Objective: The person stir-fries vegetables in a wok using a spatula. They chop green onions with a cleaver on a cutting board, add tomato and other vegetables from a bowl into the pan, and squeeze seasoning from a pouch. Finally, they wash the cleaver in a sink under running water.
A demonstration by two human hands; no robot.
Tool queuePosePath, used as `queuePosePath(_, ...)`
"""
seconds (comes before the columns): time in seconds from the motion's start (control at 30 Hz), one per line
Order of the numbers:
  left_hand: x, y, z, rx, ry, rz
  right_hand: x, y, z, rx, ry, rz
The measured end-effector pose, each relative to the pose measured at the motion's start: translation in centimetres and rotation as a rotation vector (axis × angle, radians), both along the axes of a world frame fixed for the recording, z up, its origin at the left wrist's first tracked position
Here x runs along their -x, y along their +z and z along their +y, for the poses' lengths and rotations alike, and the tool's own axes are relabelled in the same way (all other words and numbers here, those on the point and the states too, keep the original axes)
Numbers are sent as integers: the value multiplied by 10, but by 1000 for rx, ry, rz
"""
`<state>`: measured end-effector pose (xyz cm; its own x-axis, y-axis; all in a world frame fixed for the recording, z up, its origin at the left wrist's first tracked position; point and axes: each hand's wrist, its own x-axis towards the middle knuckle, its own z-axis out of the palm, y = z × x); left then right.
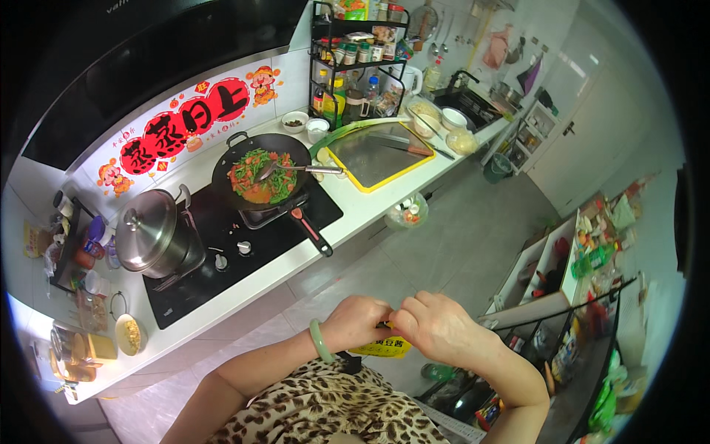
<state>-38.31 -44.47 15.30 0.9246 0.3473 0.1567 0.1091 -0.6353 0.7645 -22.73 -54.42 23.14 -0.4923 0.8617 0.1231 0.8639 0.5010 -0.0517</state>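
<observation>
My left hand (358, 319), with a pale green bangle on its wrist, and my right hand (430, 324) meet at the upper edge of a yellow sauce packet (388, 348). Both hands' fingers pinch the packet close together in front of my body, and its lower part hangs below them. Ahead on the gas hob (222, 299), a black wok (221, 166) holds cut green beans and reddish pieces (256, 162) in orange liquid. A metal spatula (310, 168) rests in the wok, its handle over the right rim.
Left of the wok stands a lidded steel pot (147, 233). A yellow-edged cutting board (383, 155) bears a knife (413, 149) and a leek (355, 126). Bowls (455, 118) stand near the sink (468, 105). A black spice rack (360, 64) stands behind; shelves (554, 266) are at the right.
</observation>
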Motion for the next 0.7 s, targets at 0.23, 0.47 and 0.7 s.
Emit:
queuePosePath(0.23, -31, -10, 54, -54, 109, -9, -33, 25, 70, 2, 44, 49)
queuePosePath(0.47, -68, -21, 95, 19, 231, -31, -72, 7, 129, 119, 28, -62)
queuePosePath(0.7, -99, -24, 118, 0, 328, 34, -101, 3, 164, 163, -83, -3)
